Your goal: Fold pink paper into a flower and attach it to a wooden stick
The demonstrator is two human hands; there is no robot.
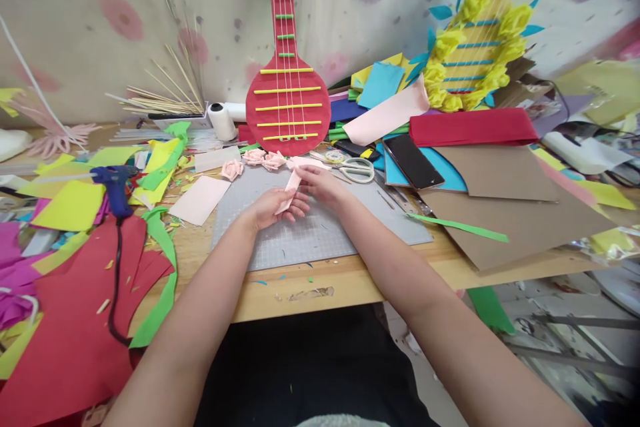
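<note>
Over the grey cutting mat (280, 250), my two hands meet at a folded pale pink paper strip (289, 192). My left hand (275, 208) holds its lower part between thumb and fingers. The fingertips of my right hand (320, 183) pinch its upper end. Just beyond my hands lie several pale pink paper roses (255, 157) in a row. A pale pink paper piece (200, 200) rests at the mat's left edge. Scissors (357, 170) with pale handles lie behind my right hand.
A red paper lute (289, 107) stands against the wall; a yellow one (473, 47) leans at right. At left are a blue glue gun (117, 187) and red paper (75, 320). A phone (413, 161) and brown cardboard (520, 220) lie at right.
</note>
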